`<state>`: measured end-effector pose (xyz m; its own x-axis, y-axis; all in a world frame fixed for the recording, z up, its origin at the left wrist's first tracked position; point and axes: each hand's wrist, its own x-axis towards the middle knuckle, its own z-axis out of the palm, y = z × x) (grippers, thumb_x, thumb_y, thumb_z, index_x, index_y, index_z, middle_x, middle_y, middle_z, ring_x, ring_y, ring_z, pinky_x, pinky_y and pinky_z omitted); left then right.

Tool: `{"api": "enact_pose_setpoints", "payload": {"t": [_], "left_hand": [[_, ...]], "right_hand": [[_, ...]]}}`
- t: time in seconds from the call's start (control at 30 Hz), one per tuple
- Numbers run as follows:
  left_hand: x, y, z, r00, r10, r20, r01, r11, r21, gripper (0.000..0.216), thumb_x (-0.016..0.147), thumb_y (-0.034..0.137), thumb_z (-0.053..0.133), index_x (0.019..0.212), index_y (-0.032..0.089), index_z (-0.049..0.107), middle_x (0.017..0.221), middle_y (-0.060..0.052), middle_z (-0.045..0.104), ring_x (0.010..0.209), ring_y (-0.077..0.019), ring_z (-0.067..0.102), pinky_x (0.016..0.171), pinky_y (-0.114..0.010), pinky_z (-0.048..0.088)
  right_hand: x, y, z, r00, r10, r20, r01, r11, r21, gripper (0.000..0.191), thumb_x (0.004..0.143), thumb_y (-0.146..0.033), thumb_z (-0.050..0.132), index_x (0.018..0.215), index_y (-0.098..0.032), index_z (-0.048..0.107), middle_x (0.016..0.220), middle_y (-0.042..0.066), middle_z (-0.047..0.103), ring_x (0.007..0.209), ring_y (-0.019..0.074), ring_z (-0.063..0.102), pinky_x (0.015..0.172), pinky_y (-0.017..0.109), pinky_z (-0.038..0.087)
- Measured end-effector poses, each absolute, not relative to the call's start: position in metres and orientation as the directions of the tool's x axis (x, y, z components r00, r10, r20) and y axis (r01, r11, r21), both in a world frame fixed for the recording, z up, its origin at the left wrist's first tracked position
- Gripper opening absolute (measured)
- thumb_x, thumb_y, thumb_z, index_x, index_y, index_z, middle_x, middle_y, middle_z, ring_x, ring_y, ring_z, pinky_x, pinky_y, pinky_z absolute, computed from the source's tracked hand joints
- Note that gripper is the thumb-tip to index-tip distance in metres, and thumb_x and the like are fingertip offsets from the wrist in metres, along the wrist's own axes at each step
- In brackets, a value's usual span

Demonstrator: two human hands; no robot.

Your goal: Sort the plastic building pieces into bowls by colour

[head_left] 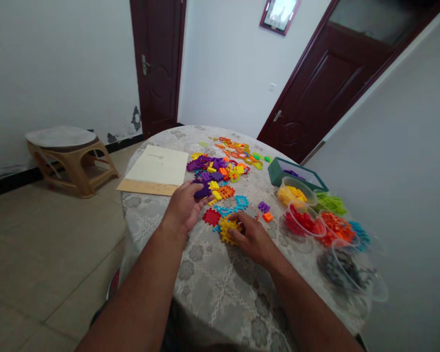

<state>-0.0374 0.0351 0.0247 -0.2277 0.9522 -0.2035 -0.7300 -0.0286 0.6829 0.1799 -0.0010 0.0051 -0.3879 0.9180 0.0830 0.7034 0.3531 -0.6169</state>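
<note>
My left hand (pixel 185 206) is closed on a dark purple toothed plastic building piece (pixel 201 190), the thumb on top and fingers below. Yellow connector pieces (pixel 214 190) show right beside it; whether they are joined to it I cannot tell. My right hand (pixel 252 235) pinches a yellow toothed building piece (pixel 227 230) low over the table. Between the hands lies a red square piece (pixel 211 216). Blue pieces (pixel 225 210) and an orange piece (pixel 226 191) lie just beyond.
A heap of mixed pieces (pixel 216 166) covers the table's middle. A cream board (pixel 159 166) lies at the left. Along the right stand tubs of yellow (pixel 291 195), red (pixel 302 222), orange (pixel 337 230) and grey pieces (pixel 339 266), with a green box (pixel 275 173) behind. A stool (pixel 71 156) stands left.
</note>
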Motion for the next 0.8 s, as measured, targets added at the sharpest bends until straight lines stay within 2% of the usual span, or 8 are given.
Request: {"api": "enact_pose_setpoints", "payload": {"t": [0.2, 0.3, 0.47, 0.53, 0.63, 0.8], "left_hand": [[-0.04, 0.036, 0.029, -0.246, 0.942, -0.229, -0.707, -0.013, 0.707, 0.014, 0.076, 0.005, 0.065, 0.086, 0.015, 0.068, 0.094, -0.007, 0.075, 0.086, -0.0199, 0.073, 0.072, -0.038, 0.069], [-0.042, 0.037, 0.028, -0.249, 0.939, -0.237, -0.711, -0.011, 0.703, 0.016, 0.077, 0.002, 0.064, 0.086, 0.015, 0.07, 0.096, -0.006, 0.075, 0.088, -0.0199, 0.073, 0.072, -0.039, 0.07], [-0.042, 0.038, 0.028, -0.259, 0.932, -0.255, -0.709, -0.004, 0.705, 0.015, 0.078, 0.002, 0.062, 0.082, 0.015, 0.069, 0.089, -0.005, 0.075, 0.084, -0.0188, 0.074, 0.072, -0.039, 0.071], [-0.041, 0.039, 0.03, -0.257, 0.93, -0.263, -0.707, 0.005, 0.707, 0.015, 0.079, 0.002, 0.061, 0.082, 0.016, 0.069, 0.089, -0.005, 0.075, 0.083, -0.0188, 0.074, 0.072, -0.038, 0.071], [-0.04, 0.039, 0.032, -0.258, 0.928, -0.268, -0.706, 0.009, 0.709, 0.015, 0.078, 0.003, 0.062, 0.082, 0.016, 0.069, 0.089, -0.005, 0.076, 0.083, -0.0189, 0.074, 0.073, -0.038, 0.071], [-0.041, 0.041, 0.032, -0.26, 0.928, -0.268, -0.708, 0.006, 0.706, 0.015, 0.079, 0.003, 0.062, 0.082, 0.015, 0.069, 0.093, -0.006, 0.076, 0.085, -0.0192, 0.075, 0.073, -0.037, 0.071]], "right_hand": [[0.19, -0.005, 0.036, -0.357, 0.925, 0.13, 0.661, 0.348, -0.665, 0.024, 0.096, -0.027, 0.059, 0.119, -0.025, 0.066, 0.094, 0.0, 0.068, 0.08, 0.0159, 0.061, 0.073, 0.027, 0.045], [0.215, 0.006, 0.063, -0.299, 0.939, 0.168, 0.662, 0.331, -0.673, 0.032, 0.098, -0.03, 0.057, 0.129, -0.026, 0.064, 0.099, 0.001, 0.068, 0.076, 0.015, 0.059, 0.07, 0.026, 0.047], [0.287, 0.073, 0.105, -0.078, 0.935, 0.346, 0.787, 0.271, -0.554, 0.052, 0.095, -0.034, 0.061, 0.146, -0.024, 0.059, 0.115, 0.007, 0.069, 0.083, 0.0174, 0.063, 0.078, 0.03, 0.051], [0.316, 0.108, 0.114, 0.034, 0.944, 0.327, 0.849, 0.145, -0.508, 0.056, 0.091, -0.028, 0.064, 0.146, -0.02, 0.062, 0.112, 0.008, 0.072, 0.085, 0.0188, 0.064, 0.079, 0.03, 0.051], [0.35, 0.149, 0.118, 0.235, 0.953, 0.194, 0.837, -0.096, -0.539, 0.054, 0.084, -0.018, 0.069, 0.137, -0.015, 0.069, 0.099, 0.009, 0.076, 0.081, 0.0193, 0.067, 0.072, 0.026, 0.051], [0.377, 0.174, 0.101, 0.363, 0.928, 0.08, 0.765, -0.248, -0.594, 0.048, 0.076, -0.01, 0.075, 0.124, -0.01, 0.075, 0.069, 0.004, 0.07, 0.061, 0.0178, 0.065, 0.059, 0.025, 0.05]]}}
